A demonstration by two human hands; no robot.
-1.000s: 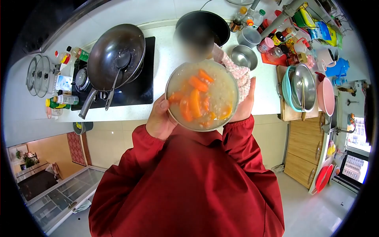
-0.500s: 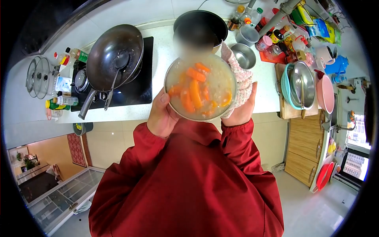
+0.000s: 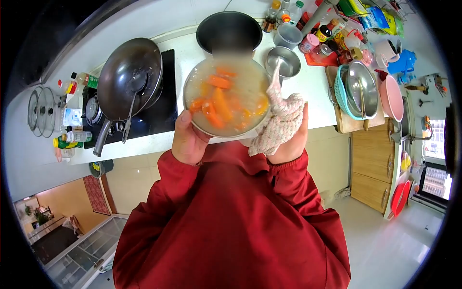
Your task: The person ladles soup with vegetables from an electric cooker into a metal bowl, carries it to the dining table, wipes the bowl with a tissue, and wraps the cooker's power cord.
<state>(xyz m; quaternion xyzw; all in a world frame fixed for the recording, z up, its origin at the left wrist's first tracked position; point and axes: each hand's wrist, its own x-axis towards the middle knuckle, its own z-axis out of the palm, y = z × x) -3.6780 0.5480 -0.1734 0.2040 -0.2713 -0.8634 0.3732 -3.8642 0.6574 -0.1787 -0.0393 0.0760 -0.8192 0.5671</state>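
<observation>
My left hand (image 3: 189,140) pinches the bowl (image 3: 225,137), right hand (image 3: 292,144) clasps the knitted cloth (image 3: 283,120) against it; best kept level, as the soup (image 3: 243,103) looks easily spilled.

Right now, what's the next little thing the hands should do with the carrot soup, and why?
I'd probably lower the bowl gently and levelly onto a bare bit of the white counter. The soup looks close to the rim, so tipping might spill it. The right hand has a cloth, but the left hand is bare.
</observation>
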